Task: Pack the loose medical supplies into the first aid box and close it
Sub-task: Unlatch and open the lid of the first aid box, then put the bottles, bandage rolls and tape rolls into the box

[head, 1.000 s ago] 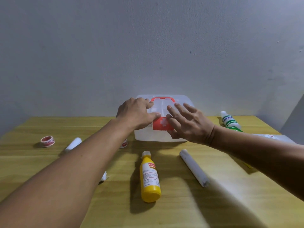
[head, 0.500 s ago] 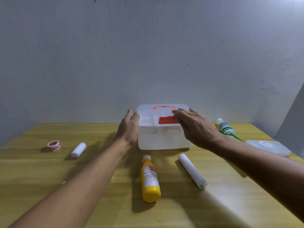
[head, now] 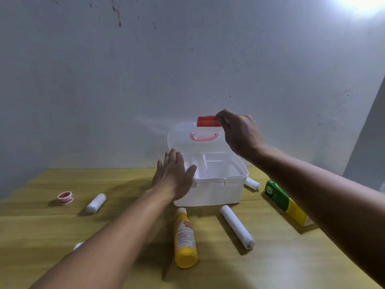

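The translucent white first aid box (head: 218, 189) stands open at the table's middle, its lid (head: 181, 140) raised upright with a red handle and a red latch (head: 207, 121) at the top edge. My right hand (head: 239, 132) pinches that latch and holds the lid up. My left hand (head: 174, 177) rests flat, fingers apart, against the box's left front corner. A divider shows inside the box. A yellow bottle (head: 185, 240) and a long white roll (head: 236, 229) lie in front of the box.
On the wooden table (head: 62, 230) lie a red-and-white tape roll (head: 65, 198) and a short white roll (head: 96, 203) at the left, a white roll (head: 252, 183) and a green-and-yellow carton (head: 285, 202) at the right. A small white piece (head: 78, 245) peeks from under my left forearm. A grey wall stands close behind.
My right hand has swung the lid from closed to upright by its red latch. My left hand stays at the box's left side.
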### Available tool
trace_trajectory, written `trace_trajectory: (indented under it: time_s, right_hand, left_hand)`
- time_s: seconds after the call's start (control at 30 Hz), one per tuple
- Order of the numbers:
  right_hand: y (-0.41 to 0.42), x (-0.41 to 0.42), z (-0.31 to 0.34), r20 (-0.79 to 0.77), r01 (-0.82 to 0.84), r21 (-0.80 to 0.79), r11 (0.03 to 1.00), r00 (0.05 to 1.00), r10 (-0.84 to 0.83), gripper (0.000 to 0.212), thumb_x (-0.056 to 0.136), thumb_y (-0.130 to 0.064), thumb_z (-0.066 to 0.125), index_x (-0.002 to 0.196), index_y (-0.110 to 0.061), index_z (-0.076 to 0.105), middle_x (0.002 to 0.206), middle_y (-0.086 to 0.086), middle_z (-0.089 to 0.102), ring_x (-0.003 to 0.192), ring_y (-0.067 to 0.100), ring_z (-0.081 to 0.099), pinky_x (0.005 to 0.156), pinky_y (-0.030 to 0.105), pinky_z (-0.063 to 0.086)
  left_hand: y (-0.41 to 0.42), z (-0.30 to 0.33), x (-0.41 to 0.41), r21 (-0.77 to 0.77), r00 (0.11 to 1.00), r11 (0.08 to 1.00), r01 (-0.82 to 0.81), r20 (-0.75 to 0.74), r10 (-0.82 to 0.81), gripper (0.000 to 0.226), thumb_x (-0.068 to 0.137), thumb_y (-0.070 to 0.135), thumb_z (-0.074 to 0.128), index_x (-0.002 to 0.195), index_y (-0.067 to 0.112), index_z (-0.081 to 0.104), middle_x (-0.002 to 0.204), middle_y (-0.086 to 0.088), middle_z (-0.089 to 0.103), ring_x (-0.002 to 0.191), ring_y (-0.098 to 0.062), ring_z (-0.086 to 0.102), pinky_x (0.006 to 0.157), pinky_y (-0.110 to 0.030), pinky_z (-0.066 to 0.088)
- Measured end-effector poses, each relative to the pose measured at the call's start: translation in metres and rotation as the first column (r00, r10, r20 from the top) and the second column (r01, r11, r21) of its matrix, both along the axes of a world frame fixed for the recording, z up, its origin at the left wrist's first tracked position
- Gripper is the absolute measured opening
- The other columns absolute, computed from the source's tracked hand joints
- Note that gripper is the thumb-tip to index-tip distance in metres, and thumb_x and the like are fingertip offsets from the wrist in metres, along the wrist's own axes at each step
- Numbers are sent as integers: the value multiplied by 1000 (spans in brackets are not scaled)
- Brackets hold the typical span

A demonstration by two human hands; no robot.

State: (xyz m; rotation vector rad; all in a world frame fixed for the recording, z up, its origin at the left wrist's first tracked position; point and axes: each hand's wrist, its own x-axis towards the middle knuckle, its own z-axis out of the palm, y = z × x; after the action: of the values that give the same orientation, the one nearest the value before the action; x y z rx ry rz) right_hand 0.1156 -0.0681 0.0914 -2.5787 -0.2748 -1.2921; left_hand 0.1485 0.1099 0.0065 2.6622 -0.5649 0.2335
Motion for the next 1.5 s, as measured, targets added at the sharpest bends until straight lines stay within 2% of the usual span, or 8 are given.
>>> trace_trajectory:
  time_s: [0.23, 0.37, 0.63, 0.83, 1.0, 1.2, 1.33, 1.5]
  right_hand:
    - [-16, 39, 8, -116, 72, -138, 988, 989, -89, 29, 99, -27, 45, 125, -18, 54, 116, 14, 66, 93, 35, 62, 70, 42, 51]
    - [-25, 63, 4, -300, 131, -162, 978, 938, -176, 47, 97, -26, 48, 142, -30, 34, 146, 11, 42, 133, 33, 37, 97, 58, 44]
    - [-30, 69, 3, -490, 137, -114, 984, 854, -176, 74, 96, -19, 53, 152, -29, 7, 162, 11, -1, 149, 33, -4, 118, 56, 17]
    - [-57, 24, -3, -421, 252, -49, 967, 872, -248, 41, 88, -21, 58, 129, -18, 55, 131, 12, 61, 115, 34, 58, 94, 42, 50]
    - [-88, -44, -16, -771, 459, -306, 834, 394, -500, 32, 74, -36, 77, 85, -7, 69, 67, 8, 66, 64, 27, 65, 48, 31, 52]
    - [-100, -98, -32, -894, 502, -358, 787, 58, -444, 68, 69, -43, 82, 116, 0, 58, 99, 12, 66, 91, 30, 68, 36, 31, 48]
    - [-108, -108, -44, -945, 570, -178, 802, 129, -301, 66, 63, -25, 88, 114, 0, 56, 98, 19, 64, 85, 38, 70, 64, 52, 61]
    - [-108, -106, -18, -835, 557, -137, 819, 379, -398, 30, 64, -20, 84, 83, -7, 64, 77, 12, 66, 63, 28, 69, 55, 41, 62]
  left_hand:
    - [1, -1, 1, 118, 994, 992, 39, -110, -26, 82, 93, 62, 13, 152, 8, -7, 162, -8, -16, 149, -20, -14, 121, -38, -3]
    - [-2, -1, -4, 112, 993, 993, 22, -118, -8, 103, 79, 79, 21, 153, 12, -5, 162, -5, -13, 150, -19, -11, 120, -40, 1]
    - [-1, -1, 3, 106, 996, 994, 25, -88, -16, 105, 77, 81, 30, 153, 13, 3, 164, -5, -2, 151, -19, -4, 122, -47, 11]
    - [-3, 2, 8, 174, 999, 984, 22, -39, -15, 104, 78, 81, 27, 153, 11, 9, 164, -6, 3, 151, -20, 1, 121, -52, 6]
    - [-20, 16, 1, 240, 984, 966, 101, 120, -132, 90, 85, 72, 24, 151, 11, 20, 162, -5, 15, 151, -19, 8, 121, -52, 4]
    - [-63, 10, -18, 203, 944, 934, 293, 97, -317, 79, 90, 65, 27, 149, 13, 26, 162, -2, 18, 150, -16, 9, 122, -45, 6]
    - [-74, 4, -18, 247, 956, 929, 276, 34, -293, 74, 93, 61, 20, 146, 11, 30, 161, -3, 21, 150, -17, 9, 121, -50, 6]
    - [-65, 18, -14, 142, 969, 960, 241, 26, -247, 54, 98, 41, 21, 132, 6, 44, 149, -11, 39, 141, -24, 31, 117, -53, 18]
